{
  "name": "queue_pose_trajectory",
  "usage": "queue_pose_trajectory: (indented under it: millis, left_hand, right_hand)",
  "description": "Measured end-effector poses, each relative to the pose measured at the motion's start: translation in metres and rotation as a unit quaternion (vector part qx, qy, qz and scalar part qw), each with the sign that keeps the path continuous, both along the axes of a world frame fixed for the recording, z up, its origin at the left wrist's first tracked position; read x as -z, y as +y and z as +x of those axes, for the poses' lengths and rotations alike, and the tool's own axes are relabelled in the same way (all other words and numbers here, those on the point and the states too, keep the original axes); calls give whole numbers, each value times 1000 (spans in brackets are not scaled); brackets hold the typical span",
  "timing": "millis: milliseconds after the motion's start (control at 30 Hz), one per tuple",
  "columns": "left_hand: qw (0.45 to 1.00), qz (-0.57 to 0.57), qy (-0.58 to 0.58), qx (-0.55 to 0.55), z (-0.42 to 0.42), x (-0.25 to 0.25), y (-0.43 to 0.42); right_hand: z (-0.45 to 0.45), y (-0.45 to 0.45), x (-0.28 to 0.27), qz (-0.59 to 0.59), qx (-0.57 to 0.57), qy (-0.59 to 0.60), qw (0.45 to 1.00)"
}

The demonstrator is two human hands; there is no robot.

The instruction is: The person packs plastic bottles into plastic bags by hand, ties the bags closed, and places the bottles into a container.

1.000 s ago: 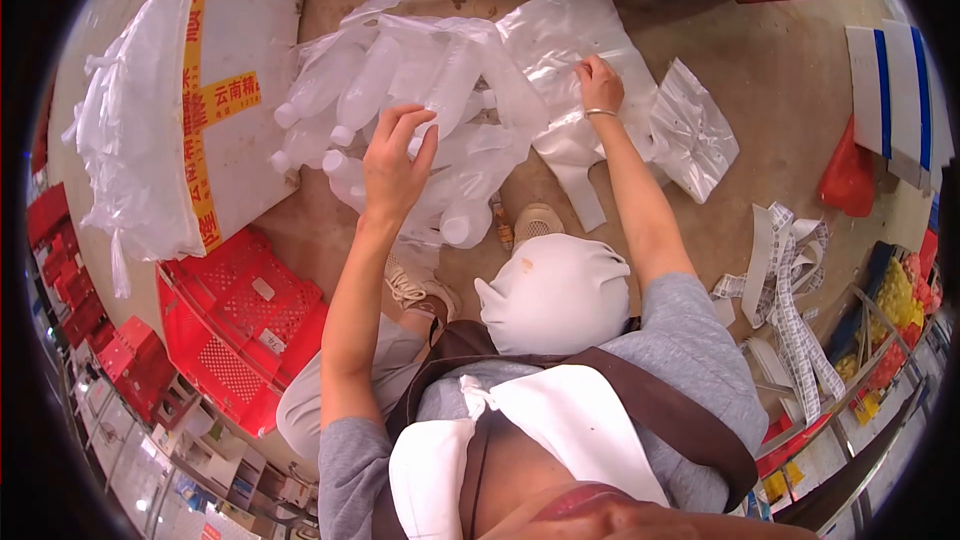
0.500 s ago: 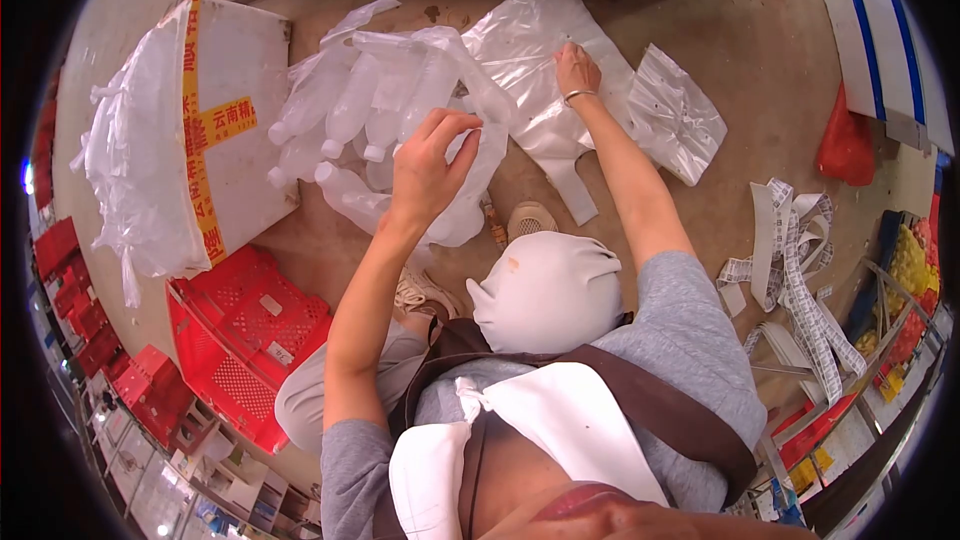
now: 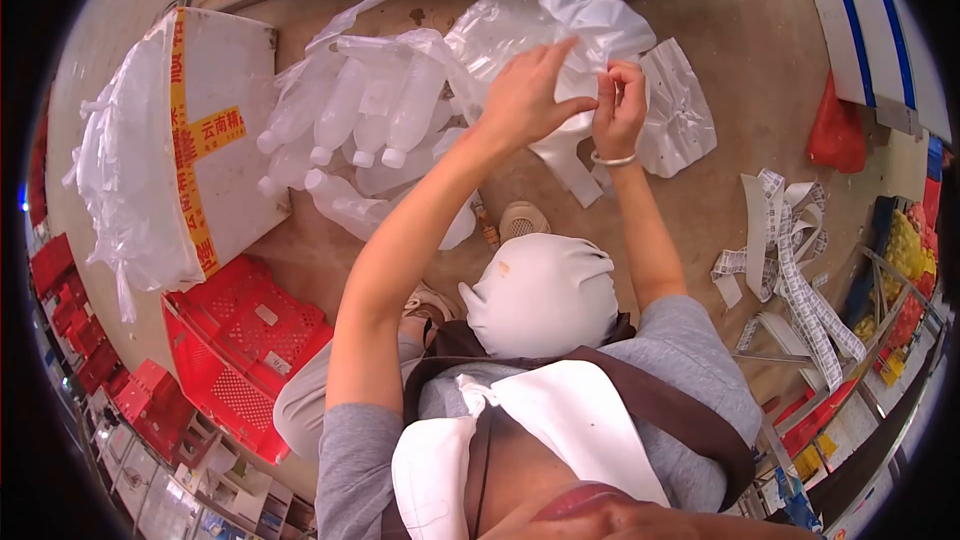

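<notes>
My right hand (image 3: 621, 112), with a bracelet at the wrist, has its fingers curled and pinched on a clear plastic bag (image 3: 598, 20), whose crumpled part rises above it. Just to its left, my left hand (image 3: 535, 98) reaches over the same plastic with fingers stretched and thumb apart; the two hands nearly meet. Left of them, several translucent plastic bottles (image 3: 413, 105) with white caps lie inside another clear bag (image 3: 368, 44). A further flattened plastic sheet (image 3: 680, 115) lies on the floor right of my right hand.
A white box (image 3: 235, 70) with yellow printed tape stands at the left, clear plastic over its outer side. Below it sits a red crate (image 3: 250, 325). Printed label strips (image 3: 795, 270) and a red bag (image 3: 838, 130) lie at the right, by white-and-blue panels (image 3: 870, 40). My shoe (image 3: 523, 221) is below the bags.
My left hand has moved right and up, from the bottle bag to beside my right hand. My right hand has shifted right and slightly down, and the plastic by it is now lifted and crumpled.
</notes>
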State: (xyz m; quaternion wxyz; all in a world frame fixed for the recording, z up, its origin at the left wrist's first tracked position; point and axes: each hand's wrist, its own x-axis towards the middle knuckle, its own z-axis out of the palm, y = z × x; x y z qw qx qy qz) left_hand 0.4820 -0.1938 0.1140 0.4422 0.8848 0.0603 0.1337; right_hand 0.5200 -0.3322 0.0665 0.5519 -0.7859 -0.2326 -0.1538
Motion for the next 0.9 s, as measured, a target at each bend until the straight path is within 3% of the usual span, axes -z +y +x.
queue_pose_trajectory:
  millis: [67, 100, 133, 233, 267, 300, 367, 467, 500, 567, 600, 667, 733, 767, 833, 900]
  left_hand:
    - [974, -70, 181, 120, 13, -2, 8]
    - [985, -103, 119, 72, 14, -9, 13]
    - [989, -135, 59, 25, 11, -18, 20]
    - [960, -237, -84, -126, -6, -73, 58]
    - [931, -300, -149, -142, -11, -90, 77]
    - [896, -361, -207, -157, -20, -105, 94]
    - [886, -377, -188, -193, -39, -132, 118]
    - [885, -378, -123, -242, -81, -134, 154]
    - [881, -381, -106, -259, -94, -137, 158]
    - [870, -387, -77, -295, -120, -141, 166]
    - [869, -378, -78, -310, -134, -137, 172]
    - [863, -364, -84, -340, -162, -127, 181]
    - [858, -349, -81, -367, -192, -114, 191]
    - [878, -282, -62, -380, -209, -106, 198]
    - [903, -149, -17, -402, -242, -91, 214]
    - [903, -106, -19, -417, -264, -81, 221]
  right_hand:
    - [-1, -3, -2, 74, -21, 47, 996]
    - [-1, -4, 0, 112, -31, 71, 991]
    - [1, -10, 4, 54, -89, 144, 984]
    - [4, -32, 93, -281, -146, 70, 946]
    - [6, -42, 108, -365, -170, 197, 894]
    - [8, -51, 113, -398, -159, 216, 877]
    - [18, -52, 118, -463, -139, 244, 841]
    - [20, -11, 16, -295, -162, 141, 931]
    - [20, 6, -11, -175, -293, 257, 904]
    - [7, 51, -59, 42, -497, 442, 746]
    - [-8, 77, -74, 130, -567, 510, 634]
    - [-35, 120, -78, 186, -555, 533, 611]
    - [-45, 160, -86, 125, -552, 548, 615]
    - [-46, 178, -87, 94, -550, 555, 617]
    - [-56, 199, -86, 78, -567, 595, 564]
    - [-69, 213, -98, 64, -581, 643, 495]
